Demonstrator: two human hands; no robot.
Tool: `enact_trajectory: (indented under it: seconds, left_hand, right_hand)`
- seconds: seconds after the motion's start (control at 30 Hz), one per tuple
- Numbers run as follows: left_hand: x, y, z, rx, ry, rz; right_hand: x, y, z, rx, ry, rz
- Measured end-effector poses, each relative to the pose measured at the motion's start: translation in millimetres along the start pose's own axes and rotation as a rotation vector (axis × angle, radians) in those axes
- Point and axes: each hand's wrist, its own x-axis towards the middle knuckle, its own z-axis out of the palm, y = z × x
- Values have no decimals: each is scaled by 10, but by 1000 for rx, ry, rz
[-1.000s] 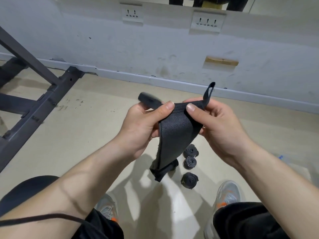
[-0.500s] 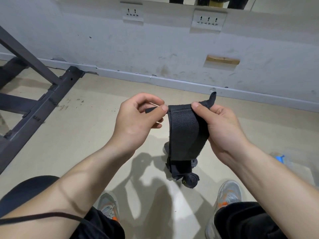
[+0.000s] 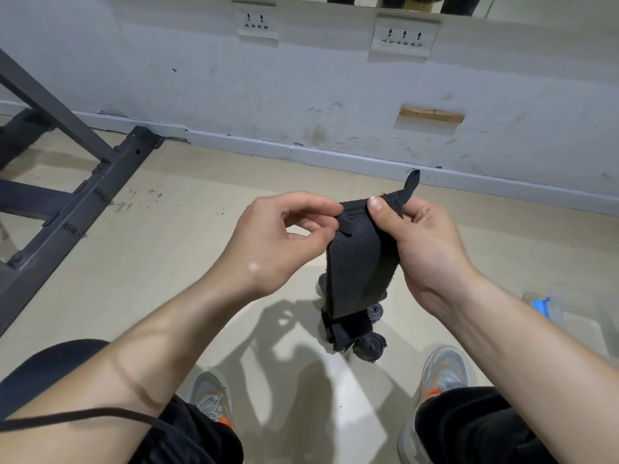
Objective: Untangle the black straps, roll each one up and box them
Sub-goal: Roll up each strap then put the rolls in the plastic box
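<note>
A scuffed pale grey wall (image 3: 301, 78) carries two white socket plates (image 3: 256, 21) and a small wood-coloured recess (image 3: 432, 114). A grey skirting board (image 3: 254, 144) (chipped in places) meets the beige floor (image 3: 174, 236). A dark metal frame (image 3: 77, 195) stands at the left. Light throws soft shadows on the floor.

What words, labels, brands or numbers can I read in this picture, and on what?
No text can be read here.
The black strap shows no label or print.
The wall sockets are plain plates with no writing visible.
The blue patch on the clear thing at the right is too blurred to read.
The shoes show no brand mark.
</note>
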Motion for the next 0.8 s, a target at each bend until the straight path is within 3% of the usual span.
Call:
enact_trajectory:
  seconds: [0.23, 0.43, 0.8]
  left_hand:
    - [43, -59, 66, 54, 171, 82]
    - [59, -88, 113, -215, 40, -50]
    - [97, -122, 202, -355, 146, -162]
  right_hand:
    - [25, 19, 27, 39, -92, 24]
    - [26, 33, 31, 73, -143, 35]
    - [-15, -73, 34, 36, -43, -5]
